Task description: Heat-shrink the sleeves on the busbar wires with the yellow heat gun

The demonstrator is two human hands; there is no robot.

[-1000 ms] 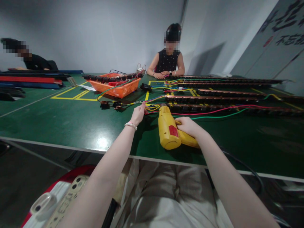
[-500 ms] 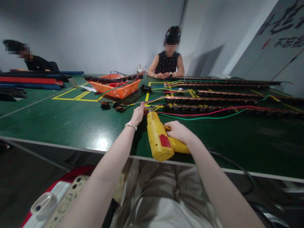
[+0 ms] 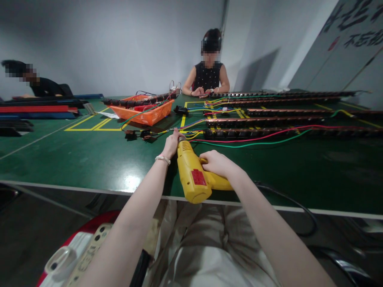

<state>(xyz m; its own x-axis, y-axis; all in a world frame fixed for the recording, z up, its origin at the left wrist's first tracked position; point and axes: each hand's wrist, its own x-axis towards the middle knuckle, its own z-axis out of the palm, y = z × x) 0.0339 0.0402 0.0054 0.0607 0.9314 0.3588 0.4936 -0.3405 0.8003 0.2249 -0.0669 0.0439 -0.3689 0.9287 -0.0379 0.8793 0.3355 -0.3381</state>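
Right hand point(image 3: 213, 162) grips the heat gun point(image 3: 191, 169), likely top-heavy, wisely by its stiff handle point(image 3: 220, 182), while left hand point(image 3: 171, 145) pinches soft-looking wires point(image 3: 194, 124).

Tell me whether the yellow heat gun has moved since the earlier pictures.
Yes. Against the orange basket, the yellow heat gun has moved left, toward the left hand.
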